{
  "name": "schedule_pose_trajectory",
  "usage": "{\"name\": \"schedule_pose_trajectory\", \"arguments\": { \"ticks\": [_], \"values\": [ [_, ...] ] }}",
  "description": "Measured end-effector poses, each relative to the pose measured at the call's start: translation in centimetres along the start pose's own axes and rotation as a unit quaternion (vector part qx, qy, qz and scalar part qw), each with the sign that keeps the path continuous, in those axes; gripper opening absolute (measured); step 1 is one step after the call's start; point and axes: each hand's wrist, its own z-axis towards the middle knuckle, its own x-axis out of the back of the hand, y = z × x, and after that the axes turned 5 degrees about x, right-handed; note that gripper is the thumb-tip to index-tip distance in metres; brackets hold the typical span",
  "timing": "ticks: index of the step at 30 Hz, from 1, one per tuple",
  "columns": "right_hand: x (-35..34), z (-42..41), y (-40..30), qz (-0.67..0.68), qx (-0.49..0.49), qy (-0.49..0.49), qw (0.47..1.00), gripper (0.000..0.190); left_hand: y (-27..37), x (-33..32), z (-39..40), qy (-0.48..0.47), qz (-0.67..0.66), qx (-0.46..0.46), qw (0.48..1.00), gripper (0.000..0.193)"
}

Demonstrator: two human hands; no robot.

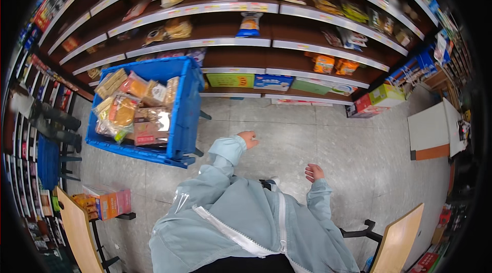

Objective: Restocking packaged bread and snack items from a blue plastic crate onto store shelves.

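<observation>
My left hand (248,140) hangs over the grey tiled floor (276,134), to the right of a blue plastic crate (185,107). Nothing is in it, and its fingers are loosely bent. My right hand (315,173) is held lower in the picture, near my jacket, with nothing in it and its fingers a little apart. The crate holds packaged bread (123,109), other wrapped baked goods (134,84) and a pinkish carton (150,130). Neither hand touches the crate or the shelves.
Ahead stand store shelves (238,43) with scattered packaged foods and a blue-and-orange bag (250,25). Cartons (230,80) line the bottom shelf. A white counter (428,130) is at right, a person (50,115) at left. Wooden boards (78,230) and boxes (109,200) are nearby.
</observation>
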Motion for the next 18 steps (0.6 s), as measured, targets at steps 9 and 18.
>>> {"name": "schedule_pose_trajectory", "arguments": {
  "ticks": [9,18],
  "values": [
    [-23.0,-5.2,-0.2,0.133,0.036,-0.054,0.989,0.028,-6.0,9.8,-14.4,-0.021,-0.036,-0.328,0.944,0.032],
    [-38.6,-13.3,-5.6,0.067,0.144,-0.224,0.962,0.023,-22.3,19.5,-20.1,0.119,-0.386,-0.132,0.905,0.018]
  ]
}}
